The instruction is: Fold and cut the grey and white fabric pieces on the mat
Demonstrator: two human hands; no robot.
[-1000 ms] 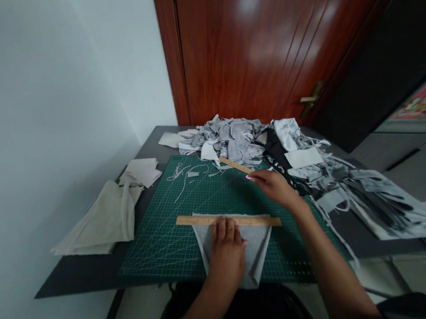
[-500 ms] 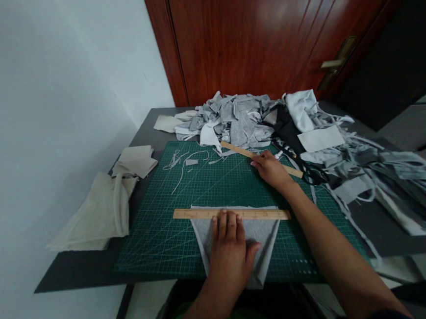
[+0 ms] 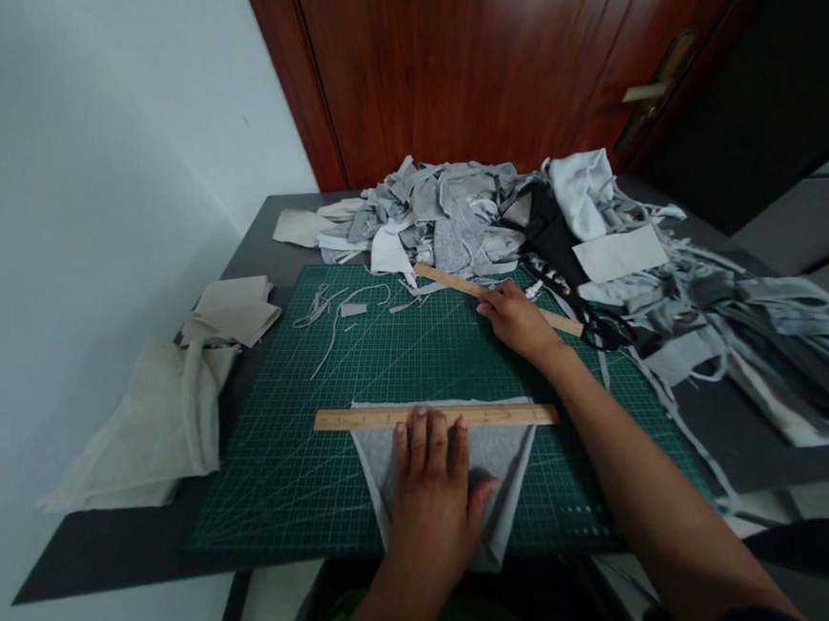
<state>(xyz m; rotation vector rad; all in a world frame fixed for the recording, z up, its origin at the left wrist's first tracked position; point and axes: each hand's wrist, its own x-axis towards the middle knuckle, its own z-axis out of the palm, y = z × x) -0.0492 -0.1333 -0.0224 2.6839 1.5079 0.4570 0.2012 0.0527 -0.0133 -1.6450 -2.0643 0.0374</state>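
Note:
My left hand [image 3: 434, 505] lies flat with fingers stretched out, its fingertips pressing on a wooden ruler [image 3: 498, 413]. That ruler runs across the upper part of a piece of grey fabric [image 3: 501, 452], which tapers toward the near edge of the green cutting mat [image 3: 270, 475]. My palm rests over the fabric and hides part of it. Farther off, my right hand [image 3: 520, 321] has its fingers closed around the middle of a second wooden ruler [image 3: 448, 280], which lies slanted on the mat. Black-handled scissors [image 3: 606, 329] are beside this ruler's right end.
A heap of grey fabric scraps [image 3: 450, 212] lies at the back of the dark table [image 3: 81, 552]. Fabric strips [image 3: 767, 321] pile up on the right. Folded cream cloth [image 3: 157, 417] sits at the left. Loose threads and a small scrap [image 3: 353, 309] lie on the mat.
The camera view has shifted slightly, so the scene appears a little farther left. Both hands stay in place on the two rulers, and the fabric looks unmoved.

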